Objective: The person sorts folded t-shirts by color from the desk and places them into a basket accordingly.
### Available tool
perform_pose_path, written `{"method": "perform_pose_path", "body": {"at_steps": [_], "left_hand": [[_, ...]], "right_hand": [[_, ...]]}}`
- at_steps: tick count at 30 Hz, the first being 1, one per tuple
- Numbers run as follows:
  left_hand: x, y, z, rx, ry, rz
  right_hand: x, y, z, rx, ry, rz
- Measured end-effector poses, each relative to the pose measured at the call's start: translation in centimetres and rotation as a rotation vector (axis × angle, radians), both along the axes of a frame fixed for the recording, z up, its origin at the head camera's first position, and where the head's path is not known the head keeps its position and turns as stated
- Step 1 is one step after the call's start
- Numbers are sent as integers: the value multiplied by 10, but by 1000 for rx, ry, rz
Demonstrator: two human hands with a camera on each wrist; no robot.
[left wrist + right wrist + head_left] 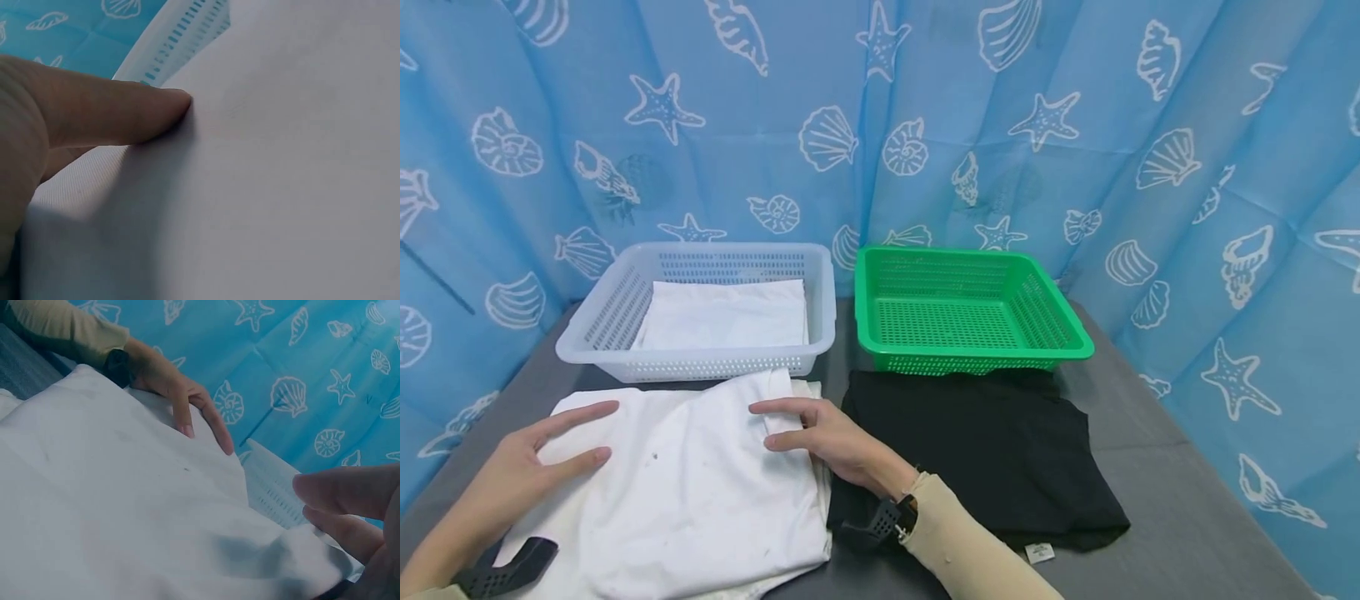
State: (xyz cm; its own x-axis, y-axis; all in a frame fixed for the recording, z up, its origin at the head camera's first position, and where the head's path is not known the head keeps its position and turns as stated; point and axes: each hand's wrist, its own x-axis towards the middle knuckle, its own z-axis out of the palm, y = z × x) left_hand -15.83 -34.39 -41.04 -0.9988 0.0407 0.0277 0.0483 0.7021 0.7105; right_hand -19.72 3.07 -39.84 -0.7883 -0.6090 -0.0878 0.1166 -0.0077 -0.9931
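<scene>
A white garment (pixel 700 483) lies spread on top of other white cloth, with small dark specks on its surface. My left hand (pixel 512 473) touches its left side, thumb and fingers straight and spread apart. Over the upper right corner is my right hand (pixel 842 437), its thumb and forefinger apart around a raised flap of the cloth. In the right wrist view, the right fingers (pixel 350 490) hover beside that bunched corner without pinching it. The left wrist view shows a left fingertip (pixel 165 112) right at the cloth's surface.
Behind the garment stands a white basket (pixel 715 358) holding folded white cloth (pixel 730 317). A green basket (pixel 977 365) stands right of it. A black garment (pixel 970 458) with a small white label (pixel 1040 552) lies on the grey table (pixel 1165 500). A blue shell-print curtain (pixel 925 100) hangs behind.
</scene>
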Motion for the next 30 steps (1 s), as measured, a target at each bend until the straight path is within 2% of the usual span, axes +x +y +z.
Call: {"method": "perform_pose_path", "body": {"at_steps": [5, 8, 13, 18, 20, 26, 30], "left_hand": [[-1, 4, -2, 21, -13, -9], [-1, 7, -3, 36, -15, -27], [-3, 9, -1, 39, 29, -43], [-2, 6, 1, 23, 41, -52], [-1, 3, 0, 21, 16, -50], [2, -6, -2, -30, -127, -18], [-1, -10, 1, -61, -113, -55]], "right_hand": [[3, 1, -4, 36, -6, 23], [4, 2, -6, 76, 34, 29], [6, 1, -8, 103, 107, -1], [8, -4, -10, 102, 152, -47], [9, -5, -11, 94, 155, -67], [10, -8, -12, 63, 138, -118], [7, -9, -10, 87, 179, -158]]}}
